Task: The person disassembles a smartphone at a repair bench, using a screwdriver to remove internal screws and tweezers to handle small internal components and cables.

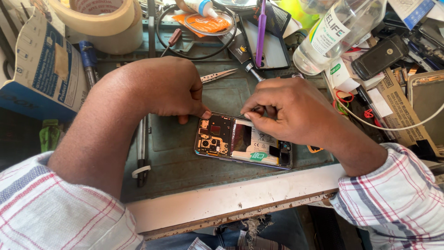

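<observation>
Two bare hands are recorded over an opened smartphone (243, 141), which is laid back-side up, its cover removed, on a grey-green work mat (185, 157) near the front edge of the bench. Left hand (169, 88): fingers curled together into a loose fist, thumb tip pressed against the upper left corner of the phone. Right hand (289, 111): fingertips drawn together, a thin metal tool (247, 112) pinched between them, its tip set at the phone's upper edge; the tool's kind cannot be told. Circuit board and camera modules are exposed at the phone's left end, a white battery at its middle. Metal tweezers (217, 75) are placed on the mat just beyond the left hand. A clear plastic bottle (335, 32) is lying tilted at the upper right. Two tape rolls (104, 21) are stacked at the upper left, a blue and white carton (41, 69) beside them. A purple toothbrush (262, 30) is laid across the clutter at top centre.
</observation>
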